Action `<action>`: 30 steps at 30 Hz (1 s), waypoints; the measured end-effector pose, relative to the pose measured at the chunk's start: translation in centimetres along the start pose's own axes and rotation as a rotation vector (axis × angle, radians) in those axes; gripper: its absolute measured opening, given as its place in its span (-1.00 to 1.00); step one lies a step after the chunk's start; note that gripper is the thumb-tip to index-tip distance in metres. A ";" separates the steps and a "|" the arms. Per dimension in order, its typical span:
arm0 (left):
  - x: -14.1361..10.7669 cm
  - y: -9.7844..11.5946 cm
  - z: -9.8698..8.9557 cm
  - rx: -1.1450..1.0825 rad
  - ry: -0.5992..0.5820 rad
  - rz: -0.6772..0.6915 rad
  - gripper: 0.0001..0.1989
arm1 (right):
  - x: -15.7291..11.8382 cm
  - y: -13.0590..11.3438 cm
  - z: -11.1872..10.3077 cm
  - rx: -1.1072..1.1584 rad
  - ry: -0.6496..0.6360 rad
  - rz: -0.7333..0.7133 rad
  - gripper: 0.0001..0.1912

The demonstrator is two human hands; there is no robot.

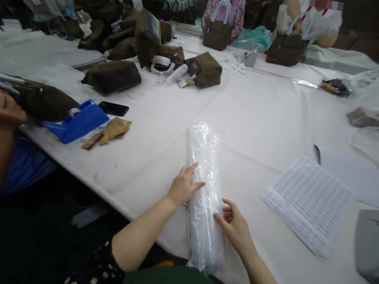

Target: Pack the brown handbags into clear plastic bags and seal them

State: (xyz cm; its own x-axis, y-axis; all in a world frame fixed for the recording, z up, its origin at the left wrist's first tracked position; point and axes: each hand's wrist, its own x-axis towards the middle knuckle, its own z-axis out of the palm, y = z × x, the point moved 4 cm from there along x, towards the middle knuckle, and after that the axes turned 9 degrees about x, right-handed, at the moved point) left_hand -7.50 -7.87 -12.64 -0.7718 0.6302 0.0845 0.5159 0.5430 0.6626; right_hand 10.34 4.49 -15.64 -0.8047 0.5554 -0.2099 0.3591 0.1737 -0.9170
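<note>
A long bundle in clear shiny plastic wrap (205,211), whitish inside, lies lengthwise in front of me with its near end at my apron. My left hand (185,185) rests against its left side, fingers apart and their tips on the plastic. On the other side, my right hand (233,222) touches the bundle's right edge, its thumb and fingers spread apart. Neither hand is wrapped around the bundle. What exactly is inside the plastic I cannot make out.
Right of me lie a printed label sheet (310,203) and a grey bag (378,246). Leftward are a blue holder (84,121), a black phone (113,109) and brown packets (111,131). Olive bags (114,76) are heaped beyond. A co-worker's hands (0,109) are at far left; others stand opposite.
</note>
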 end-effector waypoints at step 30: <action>-1.2 2.7 1.7 -0.115 -0.395 0.220 -0.78 | 9.9 -4.5 2.3 0.504 -0.280 0.086 -0.78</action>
State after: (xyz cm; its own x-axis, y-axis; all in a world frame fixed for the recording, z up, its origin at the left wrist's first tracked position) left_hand -4.55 -6.27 -12.24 -0.4366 0.8986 -0.0425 0.5895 0.3215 0.7410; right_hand -0.35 7.36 -14.33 -0.9015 0.3025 -0.3095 0.2146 -0.3087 -0.9266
